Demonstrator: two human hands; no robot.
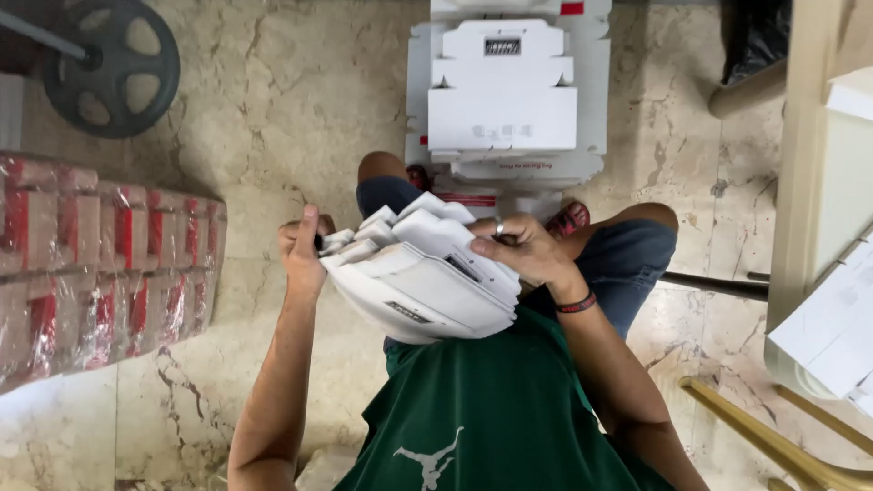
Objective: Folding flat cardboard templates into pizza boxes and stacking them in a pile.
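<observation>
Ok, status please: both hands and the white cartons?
Left hand and right hand both grip flat white cartons over the lap. Carton pile on floor ahead. Nothing between.

Matt white cardboard box blanks (423, 282), seemingly.

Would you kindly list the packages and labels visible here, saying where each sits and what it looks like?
Flat white carton blanks: a fanned bundle held between the left hand and right hand, with small dark label patches.
Stack of flat white cartons: on the floor ahead, die-cut, red trim at the edges, one small dark label.
Wrapped bundles: floor at left, red and white packs under clear film.
White sheets: right edge, pale, stacked.
</observation>
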